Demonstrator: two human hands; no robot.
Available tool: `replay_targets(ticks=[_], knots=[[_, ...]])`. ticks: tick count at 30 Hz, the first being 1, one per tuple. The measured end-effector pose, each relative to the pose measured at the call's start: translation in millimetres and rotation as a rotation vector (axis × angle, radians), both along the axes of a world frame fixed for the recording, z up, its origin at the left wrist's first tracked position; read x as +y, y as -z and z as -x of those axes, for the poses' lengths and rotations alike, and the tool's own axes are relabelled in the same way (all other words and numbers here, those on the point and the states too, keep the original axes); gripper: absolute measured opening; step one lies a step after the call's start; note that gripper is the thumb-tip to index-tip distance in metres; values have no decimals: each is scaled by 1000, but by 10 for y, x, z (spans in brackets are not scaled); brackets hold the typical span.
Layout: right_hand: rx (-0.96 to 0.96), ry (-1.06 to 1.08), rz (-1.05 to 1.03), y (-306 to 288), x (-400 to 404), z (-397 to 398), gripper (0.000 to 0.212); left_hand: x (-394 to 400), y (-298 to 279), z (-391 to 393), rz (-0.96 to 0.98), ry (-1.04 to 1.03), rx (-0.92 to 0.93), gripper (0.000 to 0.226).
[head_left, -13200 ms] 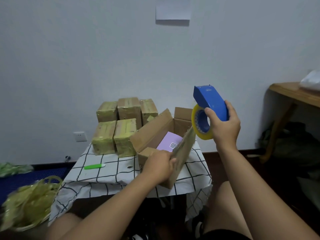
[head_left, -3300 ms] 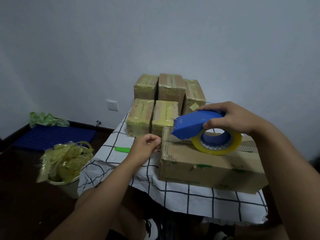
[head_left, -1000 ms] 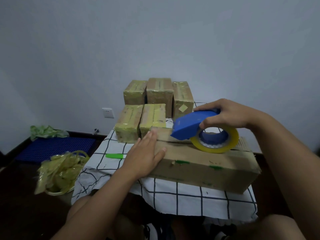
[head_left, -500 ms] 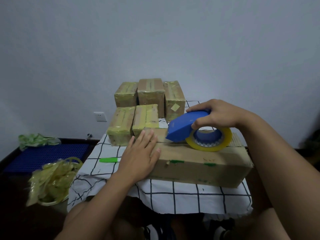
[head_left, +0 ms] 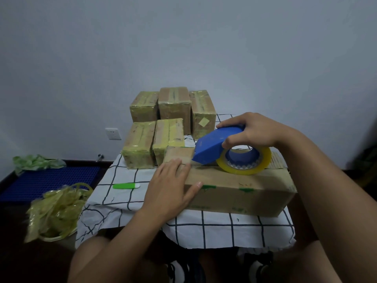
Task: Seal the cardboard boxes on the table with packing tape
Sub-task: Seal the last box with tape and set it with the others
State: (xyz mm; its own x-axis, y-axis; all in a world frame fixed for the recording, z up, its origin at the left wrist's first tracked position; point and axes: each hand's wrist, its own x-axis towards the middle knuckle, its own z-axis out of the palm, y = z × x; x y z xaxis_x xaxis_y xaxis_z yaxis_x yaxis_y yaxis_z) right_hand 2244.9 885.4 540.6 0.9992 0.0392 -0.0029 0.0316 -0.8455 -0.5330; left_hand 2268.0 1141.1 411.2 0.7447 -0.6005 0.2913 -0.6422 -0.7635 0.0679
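The left hand [head_left: 170,187] covers the left end of the cardboard box [head_left: 240,190] at frame centre, hiding the tape there. The tape dispenser [head_left: 212,148] hides the box's top seam beneath it. At far right, a dark shape [head_left: 365,160] is cut off and too blurred to identify.

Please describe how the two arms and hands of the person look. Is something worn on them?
Both forearms are bare up to the picture's edge: no sleeves show. The left hand and the right hand wear no gloves, and no rings, watch or bracelet can be seen on them.
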Motion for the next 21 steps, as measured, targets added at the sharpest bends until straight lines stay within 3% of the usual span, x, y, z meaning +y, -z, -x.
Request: replay_targets(ticks=[5, 9, 14, 21], knots=[[6, 4, -8, -10, 1, -24, 51, -125, -42, 48, -75, 4, 17, 89], [4, 1, -5, 7, -2, -33, 44, -193, -70, 33, -61, -18, -2, 90], [-15, 9, 1, 15, -9, -25, 46, -310, -96, -27, -36, -25, 111, 111], [-10, -29, -7, -9, -102, 36, 49, -314, -61, -27, -23, -62, 107, 108]])
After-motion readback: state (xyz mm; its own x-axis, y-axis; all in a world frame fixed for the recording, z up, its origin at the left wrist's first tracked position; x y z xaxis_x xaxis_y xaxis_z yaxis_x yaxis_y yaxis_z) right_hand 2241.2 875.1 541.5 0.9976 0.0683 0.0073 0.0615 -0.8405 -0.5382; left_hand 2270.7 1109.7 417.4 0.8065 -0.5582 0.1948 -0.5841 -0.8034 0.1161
